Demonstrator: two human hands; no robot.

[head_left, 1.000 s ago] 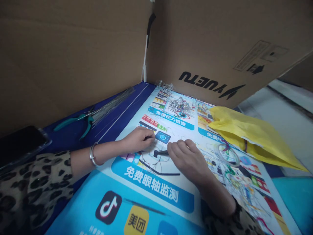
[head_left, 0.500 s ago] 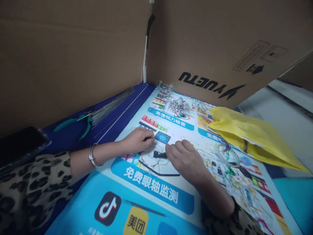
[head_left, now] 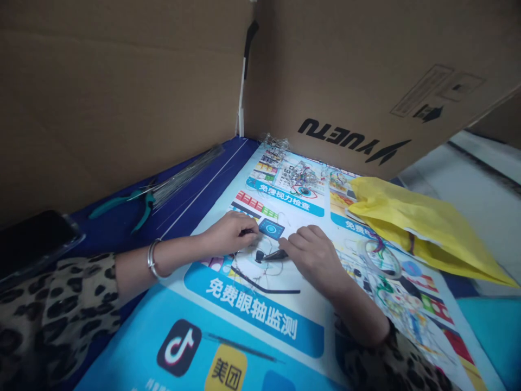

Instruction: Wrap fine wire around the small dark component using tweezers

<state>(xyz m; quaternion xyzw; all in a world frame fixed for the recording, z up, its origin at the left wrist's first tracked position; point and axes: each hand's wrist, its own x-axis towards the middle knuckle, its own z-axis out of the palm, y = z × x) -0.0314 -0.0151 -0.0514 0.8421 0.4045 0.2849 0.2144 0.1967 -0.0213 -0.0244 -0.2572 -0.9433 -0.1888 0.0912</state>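
Observation:
My left hand [head_left: 234, 232] is closed in a pinch above the printed sheet [head_left: 260, 331], a silver bangle [head_left: 152, 259] on its wrist. Whatever sits between its fingers is too small to make out. To its right, my right hand [head_left: 311, 259] is closed around a dark pointed tool [head_left: 277, 255], whose tip points left; most of the tool is hidden in the hand. The hands are a short gap apart. Thin, branching wire [head_left: 244, 274] lies on the sheet just below them. A slim dark rod [head_left: 244, 347] rests nearer to me.
Teal-handled pliers [head_left: 142, 213] and a bundle of straight wires [head_left: 185, 176] lie at left, near a phone [head_left: 38, 241]. Tangled wire [head_left: 301, 176] sits at the back. On the right are a tape roll [head_left: 380, 259] and a yellow bag [head_left: 423, 228]. Cardboard walls [head_left: 345, 65] stand behind.
My right hand has shifted slightly right and up, and the dark tool's tip now looks slimmer and turned. My left hand has barely moved.

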